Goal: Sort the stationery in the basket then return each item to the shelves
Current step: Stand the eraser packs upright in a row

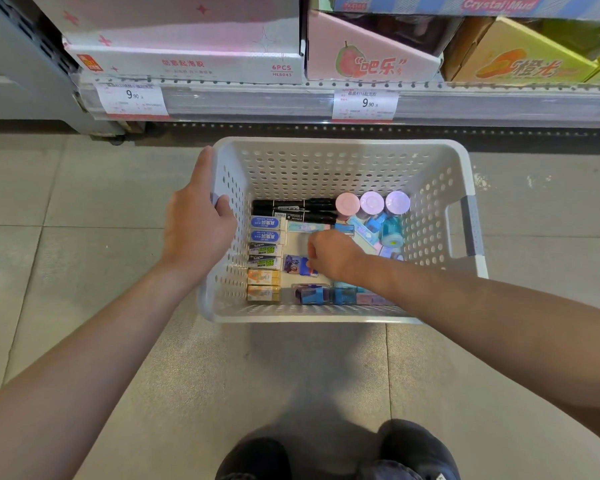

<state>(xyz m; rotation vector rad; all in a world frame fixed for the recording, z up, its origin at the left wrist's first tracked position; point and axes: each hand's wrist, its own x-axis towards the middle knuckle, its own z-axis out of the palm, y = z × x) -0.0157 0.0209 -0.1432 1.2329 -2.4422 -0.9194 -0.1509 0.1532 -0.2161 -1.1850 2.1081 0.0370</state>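
The white basket (pixel 340 157) sits on the tiled floor in the middle of the frame, just in front of the bottom shelf (pixel 291 102) that runs across the top. The left hand (pixel 198 223) grips the basket's left rim, thumb hooked inside over the grey handle and fingers laid along the outside wall, so it is steadying rather than sorting. The right hand (pixel 329 252) is down inside the basket near its centre, fingers curled downward; its fingertips sit at the right edge of a small blue and purple packet (pixel 297 265), but the knuckles hide whether they have actually pinched it, so I cannot tell if anything is held. That packet lies immediately to the picture-left of the right hand, its long axis running left to right, and it is far nearer to that hand than to the left one. To the packet's left a column of boxed erasers (pixel 265 258) is stacked neatly along the left wall, each lying crosswise; two black markers (pixel 293 207) lie crosswise above them, and three pastel round lids (pixel 371 202) stand in a row at the upper right of the floor of the basket. Judging by this, sorting is well along, and the next move likely needs only a short leftward reach by the right hand.
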